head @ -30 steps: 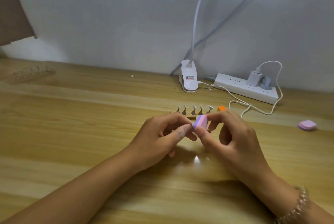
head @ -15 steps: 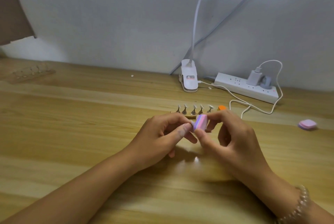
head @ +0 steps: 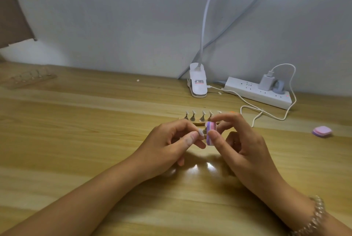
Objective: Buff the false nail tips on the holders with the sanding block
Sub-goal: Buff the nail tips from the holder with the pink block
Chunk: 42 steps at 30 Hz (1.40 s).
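Note:
My right hand (head: 238,140) pinches a small pink-and-purple sanding block (head: 268,131) between thumb and fingers, held above the wooden table. My left hand (head: 171,144) pinches a holder with a pale false nail tip (head: 201,132) on it, the tip right beside the block's left face. Behind both hands a row of several metal holders (head: 199,116) with nail tips stands upright on a base; its right end is hidden by my right hand.
A second pink sanding block (head: 322,131) lies at the right. A white lamp clip (head: 198,83), a power strip (head: 259,93) and a looping white cable (head: 266,112) sit at the back by the wall. A clear tray (head: 28,78) rests far left.
The block has shifted slightly to the right and turned in my right hand, so the nail tip in my left hand now shows beside it. Both hands stay in nearly the same place.

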Each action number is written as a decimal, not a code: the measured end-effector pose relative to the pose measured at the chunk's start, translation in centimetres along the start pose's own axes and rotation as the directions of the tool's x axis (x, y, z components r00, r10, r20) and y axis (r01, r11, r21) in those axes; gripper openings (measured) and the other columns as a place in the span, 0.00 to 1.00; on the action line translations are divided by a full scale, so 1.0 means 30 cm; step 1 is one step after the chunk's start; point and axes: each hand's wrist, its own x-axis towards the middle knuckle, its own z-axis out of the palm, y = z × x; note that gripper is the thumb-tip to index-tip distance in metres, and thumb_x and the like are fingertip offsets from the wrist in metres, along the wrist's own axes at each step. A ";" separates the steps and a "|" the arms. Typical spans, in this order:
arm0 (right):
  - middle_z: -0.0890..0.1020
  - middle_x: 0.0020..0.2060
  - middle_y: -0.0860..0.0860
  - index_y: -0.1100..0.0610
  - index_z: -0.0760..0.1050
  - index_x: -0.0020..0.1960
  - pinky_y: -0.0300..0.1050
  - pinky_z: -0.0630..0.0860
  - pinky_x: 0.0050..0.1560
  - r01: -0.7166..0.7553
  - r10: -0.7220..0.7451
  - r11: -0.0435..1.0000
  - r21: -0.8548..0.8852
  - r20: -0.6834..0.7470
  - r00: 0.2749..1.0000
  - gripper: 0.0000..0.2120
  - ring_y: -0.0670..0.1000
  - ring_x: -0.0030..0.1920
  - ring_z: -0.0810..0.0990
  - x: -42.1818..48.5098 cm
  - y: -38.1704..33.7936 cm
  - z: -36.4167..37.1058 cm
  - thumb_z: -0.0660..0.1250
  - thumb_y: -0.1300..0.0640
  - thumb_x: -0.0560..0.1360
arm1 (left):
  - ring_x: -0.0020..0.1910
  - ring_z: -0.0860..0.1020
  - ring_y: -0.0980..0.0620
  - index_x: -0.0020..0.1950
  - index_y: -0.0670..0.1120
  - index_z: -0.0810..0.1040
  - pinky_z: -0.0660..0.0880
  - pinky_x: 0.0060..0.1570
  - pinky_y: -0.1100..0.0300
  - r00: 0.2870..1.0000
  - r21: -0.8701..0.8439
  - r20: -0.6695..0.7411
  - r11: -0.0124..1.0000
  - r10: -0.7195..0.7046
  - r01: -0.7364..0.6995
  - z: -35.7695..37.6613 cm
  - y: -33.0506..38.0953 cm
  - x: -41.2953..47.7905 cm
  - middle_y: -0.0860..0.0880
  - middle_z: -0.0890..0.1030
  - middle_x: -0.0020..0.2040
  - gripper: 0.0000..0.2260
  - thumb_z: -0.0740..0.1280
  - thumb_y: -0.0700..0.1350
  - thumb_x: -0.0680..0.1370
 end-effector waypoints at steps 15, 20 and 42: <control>0.80 0.42 0.39 0.52 0.76 0.56 0.40 0.72 0.27 0.048 -0.047 0.986 -0.162 0.007 0.999 0.17 0.46 0.26 0.77 -0.003 -0.014 -0.007 0.72 0.47 0.70 | 0.30 0.78 0.53 0.49 0.43 0.81 0.74 0.29 0.59 0.999 0.018 -0.001 0.999 -0.040 0.040 -0.008 -0.010 -0.002 0.48 0.86 0.44 0.06 0.65 0.40 0.82; 0.80 0.41 0.39 0.52 0.76 0.55 0.44 0.73 0.25 0.068 -0.061 0.987 -0.143 0.057 0.997 0.17 0.48 0.25 0.76 -0.009 -0.019 -0.007 0.72 0.43 0.71 | 0.25 0.76 0.55 0.50 0.45 0.82 0.72 0.29 0.59 1.000 0.076 0.011 0.997 -0.024 0.023 -0.012 -0.008 -0.004 0.47 0.85 0.42 0.07 0.64 0.40 0.83; 0.80 0.41 0.40 0.50 0.76 0.53 0.42 0.71 0.26 0.060 -0.048 0.985 -0.163 0.080 0.996 0.15 0.47 0.25 0.74 -0.017 -0.032 0.002 0.71 0.45 0.69 | 0.29 0.77 0.52 0.53 0.45 0.83 0.73 0.32 0.61 0.999 0.123 0.026 0.992 -0.018 0.015 -0.009 -0.015 0.002 0.49 0.84 0.41 0.07 0.65 0.41 0.82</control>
